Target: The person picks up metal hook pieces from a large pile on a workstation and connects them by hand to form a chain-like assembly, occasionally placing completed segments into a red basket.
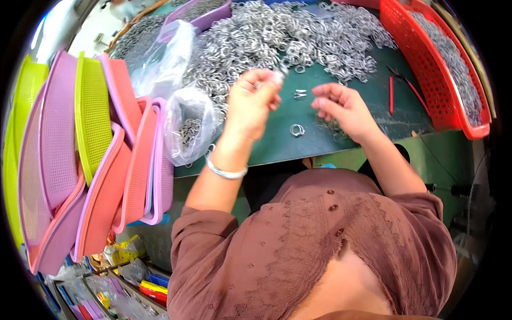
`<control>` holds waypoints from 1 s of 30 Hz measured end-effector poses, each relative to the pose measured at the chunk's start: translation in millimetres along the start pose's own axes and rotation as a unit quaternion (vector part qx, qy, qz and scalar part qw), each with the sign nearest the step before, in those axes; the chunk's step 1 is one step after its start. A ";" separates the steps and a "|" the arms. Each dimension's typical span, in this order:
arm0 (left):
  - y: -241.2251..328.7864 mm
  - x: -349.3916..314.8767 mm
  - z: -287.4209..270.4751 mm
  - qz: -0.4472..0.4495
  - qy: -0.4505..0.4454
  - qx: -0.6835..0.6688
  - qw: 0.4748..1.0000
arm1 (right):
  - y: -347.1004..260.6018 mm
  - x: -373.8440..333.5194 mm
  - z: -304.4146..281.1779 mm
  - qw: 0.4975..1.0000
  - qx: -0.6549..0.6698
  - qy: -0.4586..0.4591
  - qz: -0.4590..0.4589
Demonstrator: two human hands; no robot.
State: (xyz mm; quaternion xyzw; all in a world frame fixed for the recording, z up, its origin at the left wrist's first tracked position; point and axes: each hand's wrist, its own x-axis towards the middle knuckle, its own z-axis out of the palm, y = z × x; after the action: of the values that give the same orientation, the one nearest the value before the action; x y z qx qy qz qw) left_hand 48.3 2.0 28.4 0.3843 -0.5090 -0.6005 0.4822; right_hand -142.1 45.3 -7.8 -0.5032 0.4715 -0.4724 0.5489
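My left hand (249, 106) is raised over the green table, its fingers closed in a pinch. A shiny metal ring (280, 72), blurred, shows at the fingertips in front of the ring pile. To its right, my right hand (344, 109) is held with fingers loosely curled and apart, nothing visible in them. Between both hands sits a small zigzag piece of metal wire (300, 94), standing like a short coil. Nearer to me, a few interlocked metal rings (297, 130) lie on the table. A large heap of loose metal rings (250, 45) spreads beyond my hands.
A red perforated basket (421, 69) full of small metal parts stands at the right, beside red-handled pliers (412, 88). Left of my arm are a clear plastic bag (178, 152) holding rings and stacked coloured baskets (96, 154). A purple basket (210, 18) is at the back.
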 end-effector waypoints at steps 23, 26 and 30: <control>-20.8 -30.5 -19.1 -0.123 -0.079 0.275 0.950 | 24.6 -5.7 29.8 0.893 -0.357 -0.064 -0.266; -28.9 -37.7 -11.5 -0.154 -0.097 0.251 0.951 | 17.6 -8.6 30.0 0.898 -0.330 -0.037 -0.288; -28.2 -38.6 -13.1 -0.097 -0.089 0.294 0.947 | 22.6 -5.3 20.4 0.881 -0.357 -0.016 -0.311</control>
State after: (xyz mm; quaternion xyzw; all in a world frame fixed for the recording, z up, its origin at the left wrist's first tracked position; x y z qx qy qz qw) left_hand 64.7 36.8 -2.8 0.5015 -0.6641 -0.4997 0.2403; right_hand -121.4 53.8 -29.2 -0.7930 0.4188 -0.4108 0.1642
